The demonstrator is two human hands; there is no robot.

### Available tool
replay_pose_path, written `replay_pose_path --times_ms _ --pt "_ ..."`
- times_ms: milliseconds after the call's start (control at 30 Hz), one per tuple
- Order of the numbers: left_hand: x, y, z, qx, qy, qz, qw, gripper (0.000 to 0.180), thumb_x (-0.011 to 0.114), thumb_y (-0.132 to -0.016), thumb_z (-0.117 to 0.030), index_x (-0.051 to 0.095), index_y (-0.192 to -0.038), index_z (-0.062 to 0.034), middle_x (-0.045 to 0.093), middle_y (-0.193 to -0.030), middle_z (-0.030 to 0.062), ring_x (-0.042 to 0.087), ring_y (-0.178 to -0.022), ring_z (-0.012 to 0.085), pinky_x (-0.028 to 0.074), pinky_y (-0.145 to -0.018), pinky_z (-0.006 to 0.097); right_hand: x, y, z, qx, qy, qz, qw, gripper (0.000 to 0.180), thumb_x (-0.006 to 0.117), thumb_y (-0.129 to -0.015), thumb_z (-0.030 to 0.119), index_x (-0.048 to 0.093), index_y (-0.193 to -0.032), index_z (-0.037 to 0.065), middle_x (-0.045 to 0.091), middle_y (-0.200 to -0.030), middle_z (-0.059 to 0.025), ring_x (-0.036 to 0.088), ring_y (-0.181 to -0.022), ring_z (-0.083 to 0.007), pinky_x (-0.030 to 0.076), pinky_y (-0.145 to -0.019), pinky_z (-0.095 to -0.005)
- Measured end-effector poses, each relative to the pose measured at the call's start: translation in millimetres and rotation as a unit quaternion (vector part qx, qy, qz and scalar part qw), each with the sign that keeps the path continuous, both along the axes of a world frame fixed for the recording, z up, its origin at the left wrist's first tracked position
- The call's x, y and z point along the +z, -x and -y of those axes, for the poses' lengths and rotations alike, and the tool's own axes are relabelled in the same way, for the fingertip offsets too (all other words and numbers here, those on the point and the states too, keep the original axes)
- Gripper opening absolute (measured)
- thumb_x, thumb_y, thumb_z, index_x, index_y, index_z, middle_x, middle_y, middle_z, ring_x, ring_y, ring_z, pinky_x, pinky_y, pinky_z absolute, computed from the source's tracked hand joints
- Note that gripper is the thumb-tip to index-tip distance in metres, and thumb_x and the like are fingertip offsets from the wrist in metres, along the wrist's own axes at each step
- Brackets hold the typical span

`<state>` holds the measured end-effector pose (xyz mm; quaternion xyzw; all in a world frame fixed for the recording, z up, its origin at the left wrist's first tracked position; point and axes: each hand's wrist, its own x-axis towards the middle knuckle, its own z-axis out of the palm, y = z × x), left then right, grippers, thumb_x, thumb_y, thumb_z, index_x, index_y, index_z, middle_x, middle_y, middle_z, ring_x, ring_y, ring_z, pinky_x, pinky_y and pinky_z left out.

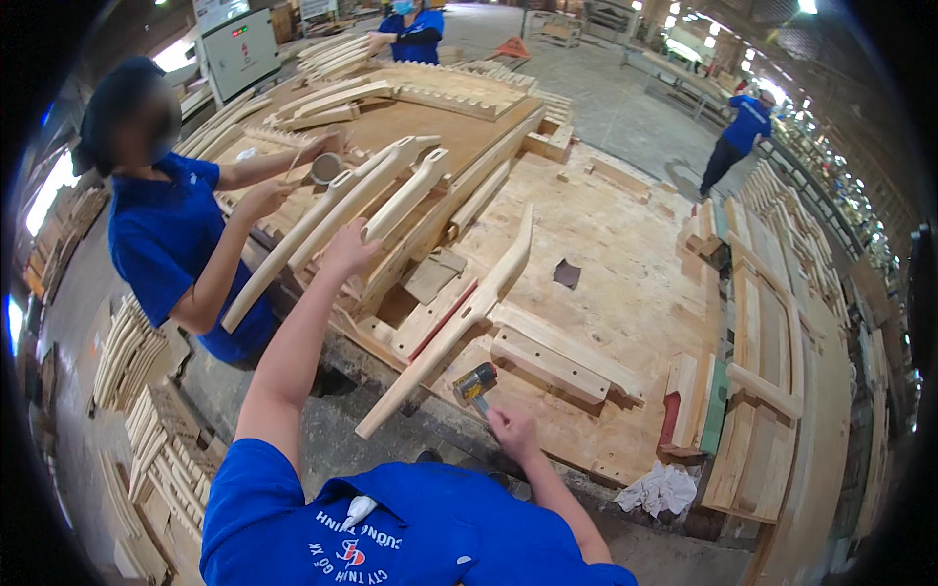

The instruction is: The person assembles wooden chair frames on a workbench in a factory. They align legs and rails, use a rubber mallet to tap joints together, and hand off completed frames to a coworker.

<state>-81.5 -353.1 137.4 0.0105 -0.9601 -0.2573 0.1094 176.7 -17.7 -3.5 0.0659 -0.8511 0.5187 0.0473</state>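
My right hand (513,432) is closed around the handle of a mallet (476,383) with a black and yellow head, held low over the bench's near edge. My left hand (352,246) reaches far left, its fingers around the near end of a curved wooden piece (410,193). Beside it lies a longer curved wooden leg (327,220). In front of me another curved wooden leg (451,327) with a slot in it lies across the bench, its lower end jutting past the near edge. Wooden blocks with holes (549,365) sit to its right.
At left a co-worker (181,220) holds a cup (326,169) and a thin stick. A plywood bench top (625,293) bears a dark scrap (566,273). Clamping blocks (694,400) and a crumpled white cloth (660,488) are at right. Two other people stand farther off.
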Motion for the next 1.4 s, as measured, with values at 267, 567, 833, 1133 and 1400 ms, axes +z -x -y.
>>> replay_pose_path --times_ms 267,567,833,1133,1400 --pt "-10.6 57.5 7.4 -0.061 -0.071 0.118 0.989 0.052 0.068 -0.072 -0.030 0.056 -0.113 -0.0004 0.065 -0.099 0.0211 0.066 -0.083 0.0290 0.051 -0.073 0.038 -26.5 -67.1 -8.2 -0.126 0.122 0.111 0.978 0.019 0.062 -0.087 0.019 0.068 -0.087 0.001 0.061 -0.065 -0.0028 0.057 -0.059 -0.0098 0.046 -0.056 -0.0255" --pt "39.4 -0.9 -95.4 -0.224 -0.338 -0.058 0.912 0.047 0.065 -0.081 -0.024 0.050 -0.120 -0.0017 0.062 -0.098 0.0121 0.061 -0.081 0.0173 0.051 -0.068 0.032 6.7 -51.3 1.1 -0.169 0.203 0.093 0.960 0.021 0.063 -0.087 0.017 0.066 -0.101 0.001 0.064 -0.077 -0.0048 0.059 -0.073 -0.0103 0.048 -0.068 -0.0258" --pt "-49.6 -202.7 -287.1 -0.216 -0.590 0.101 0.772 0.072 0.063 -0.086 -0.035 0.032 -0.135 0.0072 0.053 -0.116 0.0225 0.056 -0.100 0.0274 0.047 -0.086 0.038 36.5 -28.1 -14.1 -0.146 0.145 -0.007 0.979 0.060 0.069 -0.078 0.009 0.037 -0.129 0.001 0.056 -0.112 -0.0118 0.058 -0.096 -0.0178 0.047 -0.086 -0.0311" --pt "-131.9 -218.3 -338.6 -0.458 -0.170 0.018 0.872 0.075 0.067 -0.073 -0.059 0.047 -0.126 -0.0088 0.042 -0.129 0.0170 0.038 -0.122 0.0363 0.030 -0.102 0.052 -22.6 -202.3 -120.9 -0.408 0.128 0.112 0.897 0.034 0.068 -0.076 0.005 0.050 -0.105 0.002 0.054 -0.073 -0.0040 0.052 -0.054 -0.0116 0.043 -0.046 -0.0251" --pt "-148.1 -147.0 -375.9 -0.446 0.226 0.025 0.866 0.106 0.079 -0.063 -0.048 0.023 -0.146 -0.0133 0.019 -0.152 0.0151 0.014 -0.142 0.0365 0.018 -0.107 0.064 -34.9 -251.0 -160.0 -0.477 0.131 0.166 0.853 0.025 0.070 -0.078 0.009 0.053 -0.094 0.003 0.055 -0.072 -0.0037 0.052 -0.053 -0.0103 0.043 -0.043 -0.0254"
